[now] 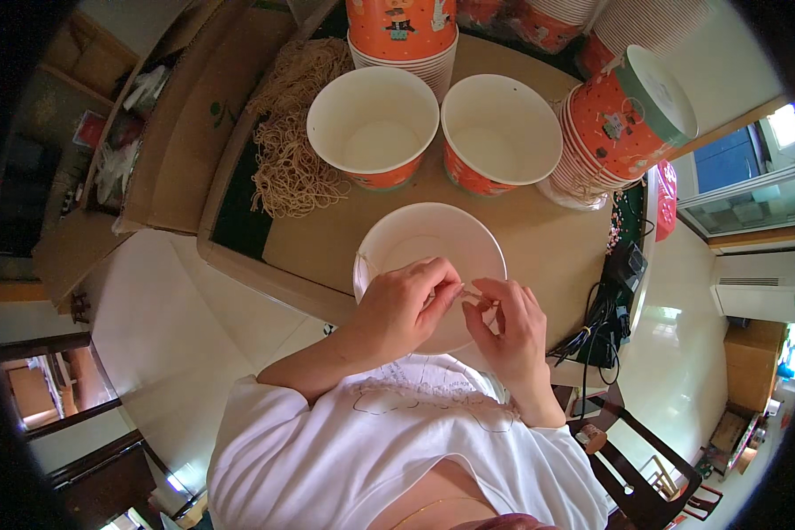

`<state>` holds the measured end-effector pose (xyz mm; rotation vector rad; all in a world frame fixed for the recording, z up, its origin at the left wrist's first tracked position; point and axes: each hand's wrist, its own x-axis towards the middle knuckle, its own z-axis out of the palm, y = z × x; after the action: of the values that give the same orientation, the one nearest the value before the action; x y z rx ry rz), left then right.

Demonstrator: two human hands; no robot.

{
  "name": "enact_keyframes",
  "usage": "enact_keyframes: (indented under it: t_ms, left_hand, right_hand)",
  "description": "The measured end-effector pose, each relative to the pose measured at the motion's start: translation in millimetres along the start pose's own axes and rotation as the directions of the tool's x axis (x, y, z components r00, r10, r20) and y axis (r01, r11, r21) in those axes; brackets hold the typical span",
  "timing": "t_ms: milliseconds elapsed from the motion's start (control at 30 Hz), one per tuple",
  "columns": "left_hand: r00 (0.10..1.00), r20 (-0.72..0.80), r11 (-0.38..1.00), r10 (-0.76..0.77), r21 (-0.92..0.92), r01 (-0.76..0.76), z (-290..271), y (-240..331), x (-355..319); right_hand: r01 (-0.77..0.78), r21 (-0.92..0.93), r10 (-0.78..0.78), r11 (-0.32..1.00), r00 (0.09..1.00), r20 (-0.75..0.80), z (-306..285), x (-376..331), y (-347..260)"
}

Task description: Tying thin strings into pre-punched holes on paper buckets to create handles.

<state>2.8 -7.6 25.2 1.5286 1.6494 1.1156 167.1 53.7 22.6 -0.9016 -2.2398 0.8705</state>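
Note:
Both hands meet over the near paper bucket (389,231), which stands upright with its white inside showing. My left hand (406,296) is closed in a pinch, thumb against fingertips. Facing it, my right hand (511,318) pinches too, its fingers curled. Between the fingertips runs a short, thin, pale strand that looks like cord; its ends are hidden by the fingers. A bit of tan cord (364,258) shows at the bucket's left rim. Beyond stand two more open paper buckets (373,119), (502,129), white inside and orange outside.
A tangled heap of tan cord (296,150) lies at the far left of the cardboard-covered table (300,247). Stacked orange buckets (402,35) stand at the back, and another stack (623,119) leans at the right. Black cables (592,331) lie by the right edge. A cardboard box (181,132) stands left.

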Motion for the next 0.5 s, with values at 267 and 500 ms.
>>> enact_keyframes:
  t_ms: [267, 500]
  left_hand:
    - [1.000, -0.006, 1.000, 0.010, -0.013, -0.010, 1.2, -0.4, -0.8]
    - [1.000, -0.006, 1.000, 0.008, -0.007, -0.008, 1.8, 0.3, -0.5]
  right_hand:
    - [0.009, 0.021, -0.009, 1.000, 1.000, 0.013, 2.4, -1.9, 5.1]
    - [0.053, -0.021, -0.053, 0.998, 0.999, 0.004, 6.2, -0.9, 9.7]
